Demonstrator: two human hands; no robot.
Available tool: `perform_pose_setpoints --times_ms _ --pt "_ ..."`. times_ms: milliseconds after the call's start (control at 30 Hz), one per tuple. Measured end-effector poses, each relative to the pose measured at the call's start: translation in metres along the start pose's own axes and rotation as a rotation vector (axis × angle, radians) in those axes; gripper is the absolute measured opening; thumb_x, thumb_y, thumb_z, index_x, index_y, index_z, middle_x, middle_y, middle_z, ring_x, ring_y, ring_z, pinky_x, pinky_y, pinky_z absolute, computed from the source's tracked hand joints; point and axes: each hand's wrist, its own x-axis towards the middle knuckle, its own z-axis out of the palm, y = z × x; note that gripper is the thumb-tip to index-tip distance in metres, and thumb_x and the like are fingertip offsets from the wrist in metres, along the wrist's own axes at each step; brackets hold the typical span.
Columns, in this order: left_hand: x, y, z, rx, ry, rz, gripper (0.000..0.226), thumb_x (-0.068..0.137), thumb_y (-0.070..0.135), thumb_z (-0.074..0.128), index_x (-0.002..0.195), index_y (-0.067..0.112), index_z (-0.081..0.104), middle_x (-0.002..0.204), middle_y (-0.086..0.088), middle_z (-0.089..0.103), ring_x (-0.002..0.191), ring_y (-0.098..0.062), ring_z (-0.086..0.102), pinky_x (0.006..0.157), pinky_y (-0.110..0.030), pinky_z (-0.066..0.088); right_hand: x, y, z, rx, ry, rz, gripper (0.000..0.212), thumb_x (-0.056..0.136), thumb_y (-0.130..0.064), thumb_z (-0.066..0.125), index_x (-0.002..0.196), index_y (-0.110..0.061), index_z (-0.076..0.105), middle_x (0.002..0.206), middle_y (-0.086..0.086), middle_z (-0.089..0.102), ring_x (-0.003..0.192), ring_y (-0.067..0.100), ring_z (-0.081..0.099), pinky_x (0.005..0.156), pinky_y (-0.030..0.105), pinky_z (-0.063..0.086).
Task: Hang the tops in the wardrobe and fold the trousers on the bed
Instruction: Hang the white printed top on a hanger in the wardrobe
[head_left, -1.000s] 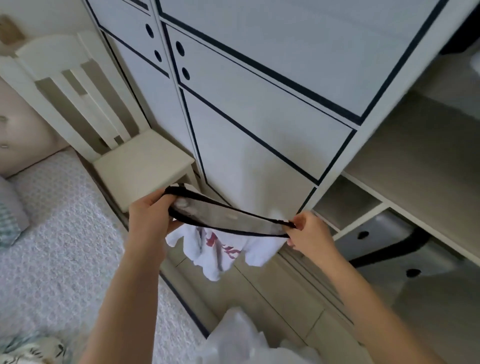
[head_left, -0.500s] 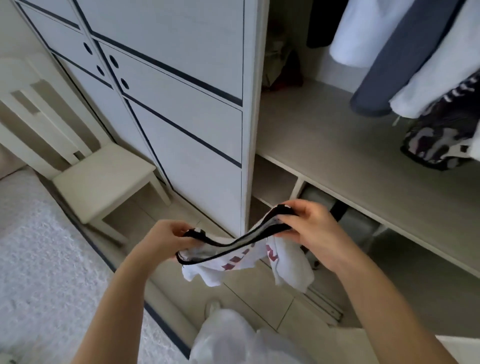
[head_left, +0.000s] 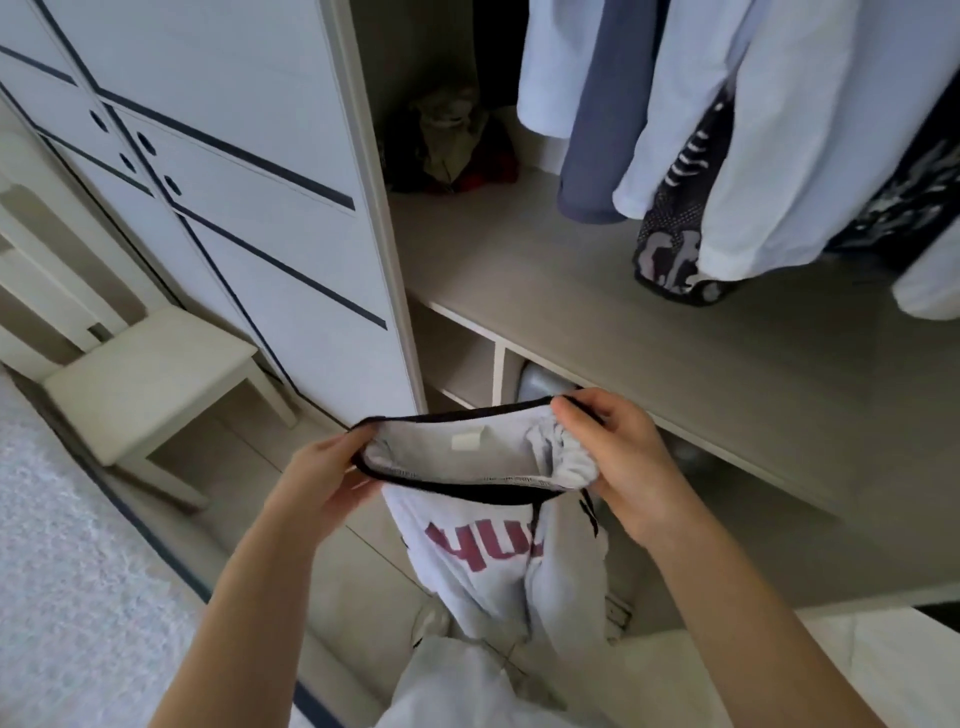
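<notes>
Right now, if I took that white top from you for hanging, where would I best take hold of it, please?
Probably the black-trimmed opening, from above. The left hand and right hand pinch its two ends, so it is stretched wide open, while the rest of the white top hangs limp below and offers nothing firm.

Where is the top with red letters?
The white top hangs at lower centre of the head view, its black edge gripped by the left hand and right hand, before the wardrobe shelf.
</notes>
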Motion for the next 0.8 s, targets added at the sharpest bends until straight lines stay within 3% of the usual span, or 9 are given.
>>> perform_pose_setpoints --times_ms 100,200,300,333,467,600,700,800 --pt "-0.005 0.015 0.010 -0.241 -0.144 -0.087 0.019 0.096 0.015 0.057 0.108 0.002 0.064 0.082 -0.006 0.070 0.071 -0.015 0.068 0.060 -0.027 0.059 0.001 0.005 -0.013 -0.290 0.134 -0.116 0.013 0.086 -0.034 0.070 0.089 -0.021 0.068 0.082 -0.005 0.071 0.075 0.004 0.067 0.060 0.017 0.051" --pt "-0.016 0.024 0.019 -0.094 -0.263 -0.092 0.033 0.091 0.018 0.060 0.122 0.006 0.063 0.098 -0.005 0.069 0.080 -0.015 0.066 0.071 -0.026 0.059 0.008 0.009 -0.028 -0.345 0.257 -0.127 0.015 0.088 -0.036 0.066 0.085 -0.021 0.065 0.078 -0.003 0.069 0.071 0.006 0.067 0.055 0.016 0.050" --pt "-0.024 0.033 0.026 0.062 -0.297 -0.071 0.042 0.077 0.021 0.069 0.114 0.002 0.068 0.108 -0.011 0.070 0.092 -0.022 0.064 0.096 -0.034 0.048 0.015 0.008 -0.039 -0.258 0.304 -0.061 0.014 0.089 -0.036 0.064 0.086 -0.022 0.063 0.082 -0.001 0.070 0.072 0.012 0.070 0.053 0.023 0.055" --pt "-0.025 0.037 0.027 0.092 -0.307 -0.061 0.042 0.077 0.023 0.070 0.112 0.001 0.069 0.108 -0.013 0.071 0.092 -0.024 0.065 0.095 -0.035 0.050 0.017 0.006 -0.041 -0.241 0.307 -0.055 0.014 0.090 -0.035 0.064 0.087 -0.022 0.063 0.085 0.000 0.070 0.071 0.012 0.070 0.053 0.024 0.056" --pt "-0.029 0.055 0.030 0.124 -0.365 -0.040 0.037 0.082 0.030 0.069 0.106 0.002 0.074 0.103 -0.015 0.073 0.081 -0.023 0.070 0.068 -0.030 0.060 0.026 -0.003 -0.041 -0.175 0.345 -0.072 0.014 0.091 -0.033 0.064 0.089 -0.020 0.062 0.088 0.003 0.070 0.075 0.015 0.071 0.056 0.031 0.059" --pt "-0.030 0.081 0.046 0.286 -0.238 0.207 0.040 0.076 0.034 0.072 0.099 0.003 0.075 0.103 -0.019 0.073 0.086 -0.025 0.072 0.070 -0.034 0.061 0.034 -0.018 -0.039 -0.273 0.332 -0.118 0.012 0.091 -0.034 0.063 0.092 -0.023 0.062 0.095 0.002 0.068 0.084 0.019 0.070 0.063 0.040 0.062" --pt "-0.036 0.102 0.064 0.359 -0.200 0.369 0.026 0.085 0.034 0.069 0.093 0.011 0.076 0.094 -0.012 0.076 0.084 -0.024 0.074 0.063 -0.027 0.059 0.039 -0.031 -0.036 -0.349 0.316 -0.173 0.006 0.092 -0.034 0.062 0.088 -0.030 0.059 0.089 0.000 0.067 0.068 0.016 0.071 0.055 0.031 0.060" --pt "-0.040 0.123 0.086 0.419 -0.210 0.497 0.023 0.092 0.033 0.065 0.088 0.014 0.078 0.091 -0.009 0.076 0.084 -0.023 0.074 0.070 -0.030 0.060 0.044 -0.044 -0.034 -0.442 0.302 -0.226 0.007 0.093 -0.033 0.060 0.086 -0.029 0.059 0.083 0.001 0.067 0.058 0.014 0.070 0.051 0.030 0.059"
